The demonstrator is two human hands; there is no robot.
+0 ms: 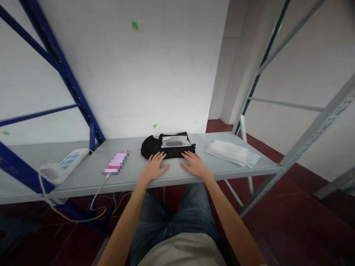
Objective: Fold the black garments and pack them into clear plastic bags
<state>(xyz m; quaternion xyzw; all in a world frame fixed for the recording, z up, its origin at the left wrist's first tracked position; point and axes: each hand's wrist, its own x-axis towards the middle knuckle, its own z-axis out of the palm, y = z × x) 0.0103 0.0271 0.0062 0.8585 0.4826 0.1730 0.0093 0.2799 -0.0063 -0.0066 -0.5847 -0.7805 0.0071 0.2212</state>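
Observation:
A folded black garment (177, 152) lies on the grey shelf (172, 173), with a bunched rounded part (149, 146) at its left end. On top of it rests a clear plastic pouch (175, 141) with something dark inside that I cannot make out. My left hand (154, 166) lies flat with fingers spread, its fingertips at the garment's near left edge. My right hand (195, 164) is likewise spread, fingertips touching the near right edge. Neither hand grips anything.
To the right lies a stack of clear plastic bags (231, 152). A phone (116, 162) on a white charging cable (95, 195) and a white power strip (69, 162) are at left. Blue posts (66, 77) and grey posts (310, 129) frame the shelf; a white wall (144, 74) stands behind.

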